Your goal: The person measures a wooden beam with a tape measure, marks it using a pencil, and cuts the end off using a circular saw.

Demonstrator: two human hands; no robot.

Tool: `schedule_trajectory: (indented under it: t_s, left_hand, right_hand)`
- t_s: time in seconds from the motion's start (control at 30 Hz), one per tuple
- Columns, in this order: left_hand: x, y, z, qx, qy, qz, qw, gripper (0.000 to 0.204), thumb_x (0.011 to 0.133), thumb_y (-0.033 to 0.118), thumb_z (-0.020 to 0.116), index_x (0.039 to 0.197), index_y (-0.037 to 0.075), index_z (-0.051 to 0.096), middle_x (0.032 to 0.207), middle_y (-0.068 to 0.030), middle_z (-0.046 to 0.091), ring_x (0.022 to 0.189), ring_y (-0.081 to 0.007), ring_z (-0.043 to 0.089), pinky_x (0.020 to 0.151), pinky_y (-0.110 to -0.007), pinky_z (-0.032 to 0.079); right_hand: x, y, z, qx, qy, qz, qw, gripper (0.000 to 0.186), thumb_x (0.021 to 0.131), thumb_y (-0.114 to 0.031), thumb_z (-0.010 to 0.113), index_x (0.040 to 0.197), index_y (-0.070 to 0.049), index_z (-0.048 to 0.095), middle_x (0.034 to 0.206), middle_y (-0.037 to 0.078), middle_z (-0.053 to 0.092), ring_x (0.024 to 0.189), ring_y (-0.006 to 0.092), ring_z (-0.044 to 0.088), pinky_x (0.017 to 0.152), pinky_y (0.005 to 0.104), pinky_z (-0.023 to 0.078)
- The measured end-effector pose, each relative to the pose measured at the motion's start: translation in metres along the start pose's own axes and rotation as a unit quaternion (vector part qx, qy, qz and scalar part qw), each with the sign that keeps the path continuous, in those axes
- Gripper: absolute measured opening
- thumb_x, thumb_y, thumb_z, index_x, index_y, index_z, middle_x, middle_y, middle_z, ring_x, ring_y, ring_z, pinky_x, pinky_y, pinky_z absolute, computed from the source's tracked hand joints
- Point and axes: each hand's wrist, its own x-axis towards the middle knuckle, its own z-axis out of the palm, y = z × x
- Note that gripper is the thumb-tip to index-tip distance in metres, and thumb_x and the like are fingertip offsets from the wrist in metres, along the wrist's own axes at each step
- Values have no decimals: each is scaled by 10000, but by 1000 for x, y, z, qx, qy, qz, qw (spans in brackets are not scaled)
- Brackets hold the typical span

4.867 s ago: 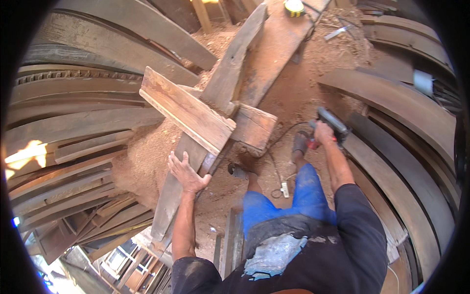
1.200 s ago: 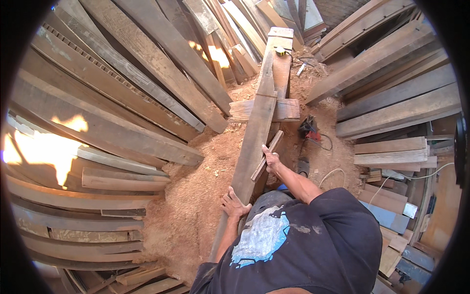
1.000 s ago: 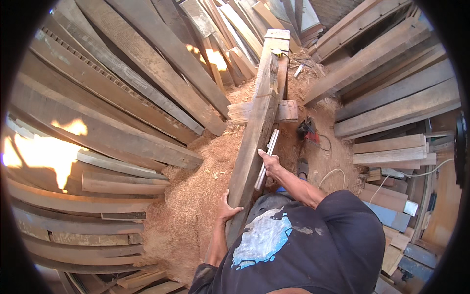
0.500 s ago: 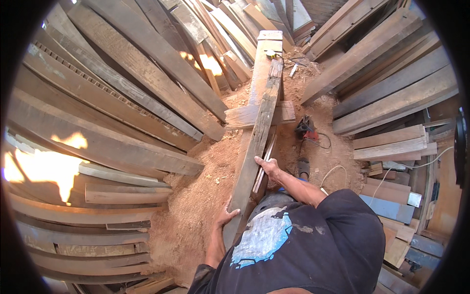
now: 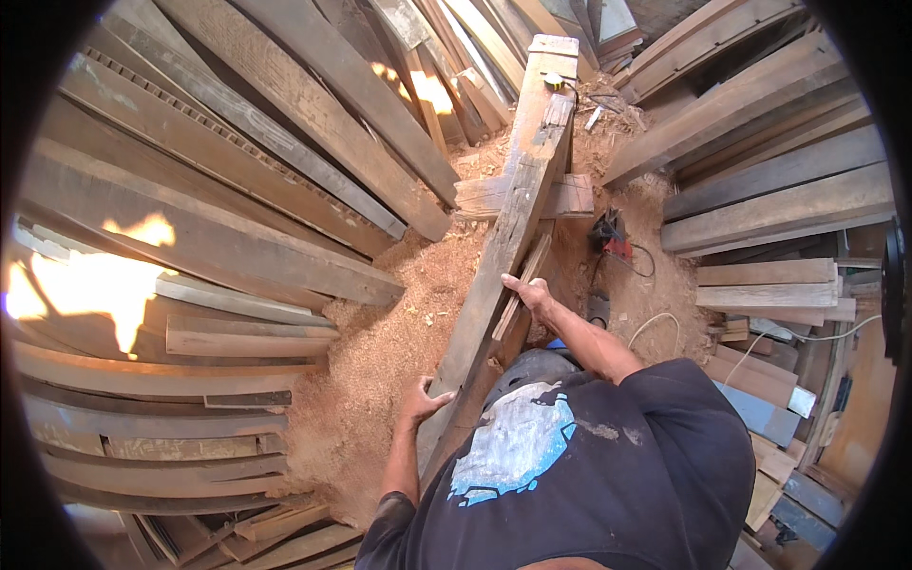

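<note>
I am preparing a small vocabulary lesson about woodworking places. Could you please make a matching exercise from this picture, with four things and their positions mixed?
1. Long, weathered grey-brown wooden beam
2. Small yellow-and-black tape measure
3. Red-and-black power tool
4. Person's bare left hand

A. On the reddish-brown, sawdust-covered floor, right of the beam
B. Against the beam's left edge, close to the person's body
C. Passing over a short brown wooden block
D. Near the far end of a wide brown wooden plank

Pairs: 1-C, 2-D, 3-A, 4-B.
</note>
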Motion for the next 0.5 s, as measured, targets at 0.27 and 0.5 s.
schedule_trajectory:
  t_s: [0.27,0.5]
  left_hand:
    - [-49,6,22,191,66,-90,975,946,577,440,925,1276,-5,468,1191,-279,639,1120,-442,627,943,-481,516]
    - [-39,17,9,187,24,-121,975,915,585,394,915,1276,42,430,1139,-256,668,1068,-430,656,898,-492,531]
  right_hand:
    - [-14,-14,7,60,-29,-6,998,558,793,-349,862,992,133,664,967,130,708,874,199,674,791,361,545]
    - [2,-3,20,147,8,-19,989,623,767,-292,885,1156,99,597,1071,122,684,939,232,667,850,405,561]
